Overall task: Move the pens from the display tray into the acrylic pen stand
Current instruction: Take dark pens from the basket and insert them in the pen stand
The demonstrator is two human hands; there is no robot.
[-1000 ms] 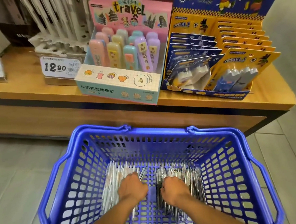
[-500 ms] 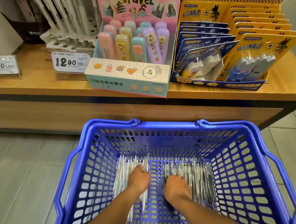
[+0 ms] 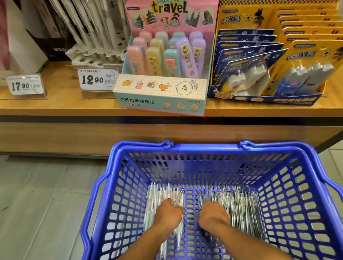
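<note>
Both hands are reaching down into the blue basket (image 3: 102, 201): left hand (image 3: 167, 213) gripping white pens (image 3: 159, 196), right hand (image 3: 212, 213) curling over darker pens (image 3: 240, 205); pens lying lengthwise, pointing away.

"travel" on pink box (image 3: 173, 14); "12.90" tag (image 3: 97, 79)

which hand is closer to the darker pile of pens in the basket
Right. The right hand grips the darker pens; the left hand grips the white pens, across a bare strip of basket floor.
</note>
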